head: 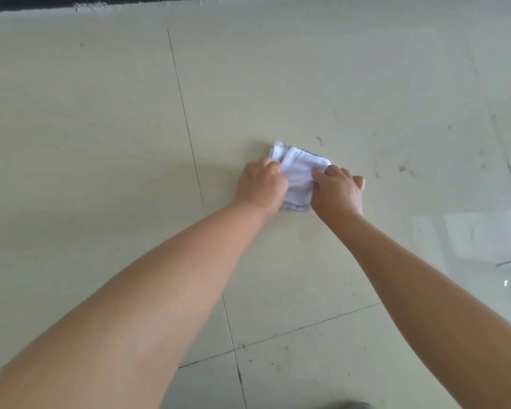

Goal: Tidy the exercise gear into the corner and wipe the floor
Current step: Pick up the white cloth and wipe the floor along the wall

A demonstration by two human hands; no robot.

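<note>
The cloth (300,175) is pinched by the left hand (261,184) and right hand (338,188) on the floor (101,143). Wiping is judged underway; dark marks (401,169) right of the cloth are judged next.

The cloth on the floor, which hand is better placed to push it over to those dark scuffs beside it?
Probably the right hand. It grips the white cloth on the side nearest the dark scuffs, which lie to the right on the floor. The left hand holds the far side.
</note>
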